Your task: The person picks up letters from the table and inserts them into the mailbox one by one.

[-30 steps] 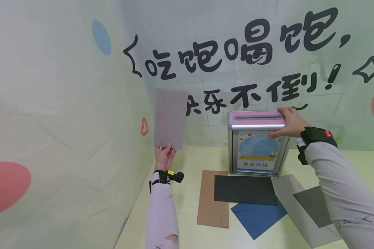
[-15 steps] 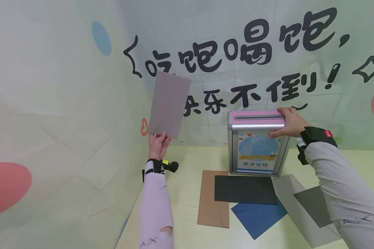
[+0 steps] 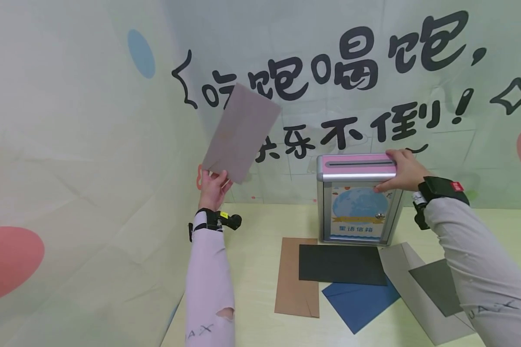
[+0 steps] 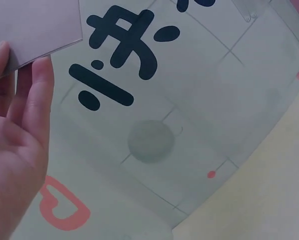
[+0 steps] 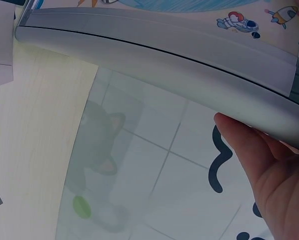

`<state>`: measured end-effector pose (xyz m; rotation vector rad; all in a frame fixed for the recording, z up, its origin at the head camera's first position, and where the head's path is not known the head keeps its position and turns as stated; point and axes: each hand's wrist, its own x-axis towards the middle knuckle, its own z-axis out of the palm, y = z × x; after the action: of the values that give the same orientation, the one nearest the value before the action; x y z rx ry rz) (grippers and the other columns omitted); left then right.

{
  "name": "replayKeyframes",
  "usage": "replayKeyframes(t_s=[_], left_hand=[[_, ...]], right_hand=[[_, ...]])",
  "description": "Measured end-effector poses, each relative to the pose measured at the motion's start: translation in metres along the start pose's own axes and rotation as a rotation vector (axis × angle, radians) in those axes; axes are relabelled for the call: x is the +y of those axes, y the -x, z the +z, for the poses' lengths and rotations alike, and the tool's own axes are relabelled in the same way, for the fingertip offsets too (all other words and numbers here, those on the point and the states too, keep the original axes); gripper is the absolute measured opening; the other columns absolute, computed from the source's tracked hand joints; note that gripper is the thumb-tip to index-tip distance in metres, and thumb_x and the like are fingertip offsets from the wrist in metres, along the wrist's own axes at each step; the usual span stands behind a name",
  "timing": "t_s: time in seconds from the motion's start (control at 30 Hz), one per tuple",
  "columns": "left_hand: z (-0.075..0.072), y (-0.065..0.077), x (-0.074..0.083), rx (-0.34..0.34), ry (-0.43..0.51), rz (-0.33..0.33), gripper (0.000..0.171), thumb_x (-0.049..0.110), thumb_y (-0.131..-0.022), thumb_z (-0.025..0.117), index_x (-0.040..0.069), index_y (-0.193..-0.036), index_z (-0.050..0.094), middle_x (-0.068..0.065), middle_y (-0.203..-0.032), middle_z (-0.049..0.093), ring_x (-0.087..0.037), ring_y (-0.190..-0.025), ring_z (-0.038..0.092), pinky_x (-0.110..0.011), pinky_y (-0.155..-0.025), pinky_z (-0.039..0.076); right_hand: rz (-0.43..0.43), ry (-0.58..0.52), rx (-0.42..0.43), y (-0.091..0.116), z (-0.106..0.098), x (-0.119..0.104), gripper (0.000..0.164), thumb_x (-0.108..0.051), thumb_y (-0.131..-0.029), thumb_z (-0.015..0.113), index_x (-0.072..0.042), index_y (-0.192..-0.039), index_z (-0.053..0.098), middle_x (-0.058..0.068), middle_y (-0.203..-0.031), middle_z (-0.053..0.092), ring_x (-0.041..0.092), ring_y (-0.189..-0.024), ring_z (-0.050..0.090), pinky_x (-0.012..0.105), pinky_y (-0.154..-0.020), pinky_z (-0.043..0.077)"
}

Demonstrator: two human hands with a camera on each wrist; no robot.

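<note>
My left hand (image 3: pixel 213 190) pinches a mauve envelope (image 3: pixel 243 132) by its lower edge, thumb in front and fingers behind. The envelope is raised off the table, its top leaning right, against the lettered back wall in the head view. In the left wrist view only a lower corner of the envelope (image 4: pixel 44 30) shows above the fingers. My right hand (image 3: pixel 405 171) grips the upper right corner of a suggestion box (image 3: pixel 360 197), which has a pink slotted top and a cartoon globe front. The right wrist view shows fingertips against the box's silver side (image 5: pixel 154 65).
Before the box lie several envelopes: a brown one (image 3: pixel 293 299), a black one (image 3: pixel 340 265), a blue one (image 3: pixel 356 306), a light grey one (image 3: pixel 421 308) and a dark grey one (image 3: pixel 438 284) partly under my right sleeve. A wall (image 3: pixel 91 168) closes the left side.
My left hand has risen and moved left with the mauve envelope, which has gone from nearly upright to tilting right. My right hand and the box have stayed in place.
</note>
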<state>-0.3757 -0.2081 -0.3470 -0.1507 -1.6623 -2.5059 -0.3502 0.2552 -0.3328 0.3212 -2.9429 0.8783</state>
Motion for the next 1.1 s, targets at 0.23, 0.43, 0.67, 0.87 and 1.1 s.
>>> replayKeyframes(t_s=[0.23,0.43,0.67,0.87,1.1], left_hand=[[0.014,0.001,0.028,-0.019,-0.157,-0.004,0.052,0.005,-0.09,0.05,0.024,-0.135,0.031,-0.01,-0.139,0.039,-0.029,-0.117,0.049,-0.034,-0.09,0.045],[0.016,-0.011,0.036,-0.062,-0.155,0.016,0.052,0.001,-0.09,0.049,0.024,-0.134,0.031,-0.011,-0.14,0.037,-0.033,-0.122,0.043,-0.046,-0.099,0.035],[0.028,-0.019,0.051,-0.088,-0.233,0.044,0.053,0.002,-0.089,0.051,0.026,-0.133,0.034,-0.011,-0.139,0.04,-0.033,-0.121,0.044,-0.047,-0.098,0.036],[0.043,-0.023,0.065,-0.11,-0.307,0.076,0.055,0.003,-0.089,0.052,0.025,-0.135,0.033,-0.01,-0.139,0.04,-0.032,-0.121,0.044,-0.047,-0.099,0.035],[0.055,-0.029,0.079,-0.112,-0.382,0.098,0.054,0.002,-0.089,0.053,0.022,-0.135,0.032,-0.012,-0.138,0.041,-0.029,-0.122,0.044,-0.047,-0.098,0.036]], right_hand=[[-0.002,0.008,-0.003,0.002,0.0,-0.003,0.109,-0.035,-0.062,0.081,0.007,-0.138,0.016,0.033,-0.13,0.017,0.044,-0.103,0.032,0.057,-0.083,0.035],[-0.005,0.005,-0.002,0.002,-0.001,-0.003,0.109,-0.036,-0.062,0.081,0.007,-0.138,0.016,0.033,-0.13,0.017,0.044,-0.103,0.032,0.057,-0.083,0.035],[-0.003,0.007,-0.003,0.001,0.0,-0.001,0.109,-0.035,-0.062,0.081,0.007,-0.138,0.016,0.034,-0.131,0.016,0.044,-0.104,0.031,0.057,-0.084,0.035],[-0.002,0.002,-0.003,0.0,0.0,0.002,0.11,-0.036,-0.062,0.081,0.007,-0.138,0.016,0.034,-0.131,0.016,0.044,-0.104,0.031,0.057,-0.083,0.035],[-0.005,-0.01,0.005,-0.001,0.001,0.003,0.11,-0.038,-0.06,0.081,0.005,-0.138,0.017,0.032,-0.13,0.018,0.043,-0.103,0.032,0.057,-0.083,0.035]])
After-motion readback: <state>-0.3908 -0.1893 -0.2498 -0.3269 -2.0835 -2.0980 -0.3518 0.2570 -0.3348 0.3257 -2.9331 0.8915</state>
